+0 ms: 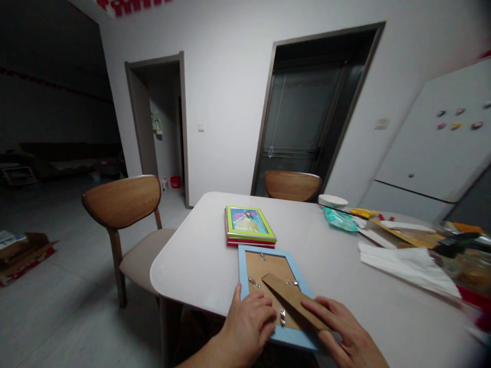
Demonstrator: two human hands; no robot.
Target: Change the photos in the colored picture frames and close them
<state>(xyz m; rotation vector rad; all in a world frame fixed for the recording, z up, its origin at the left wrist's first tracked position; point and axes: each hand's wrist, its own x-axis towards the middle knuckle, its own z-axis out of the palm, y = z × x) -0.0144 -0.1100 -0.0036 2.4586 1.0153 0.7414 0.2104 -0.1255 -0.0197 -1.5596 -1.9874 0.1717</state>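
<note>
A light-blue picture frame lies back side up near the table's front edge. Its brown backboard carries several metal turn clips, and a brown stand leg is tilted up from it. My left hand grips the frame's lower left side, thumb along the blue border and fingers curled over the backboard. At the lower right, my right hand has its fingers closed on the lower part of the stand leg. Just beyond lies a small stack of picture frames, a lime-green one on top and red edging below.
On the white table, a white bowl, a teal packet, white paper and other packaging crowd the right side. Wooden chairs stand at the left and far side. An open cardboard box sits on the floor.
</note>
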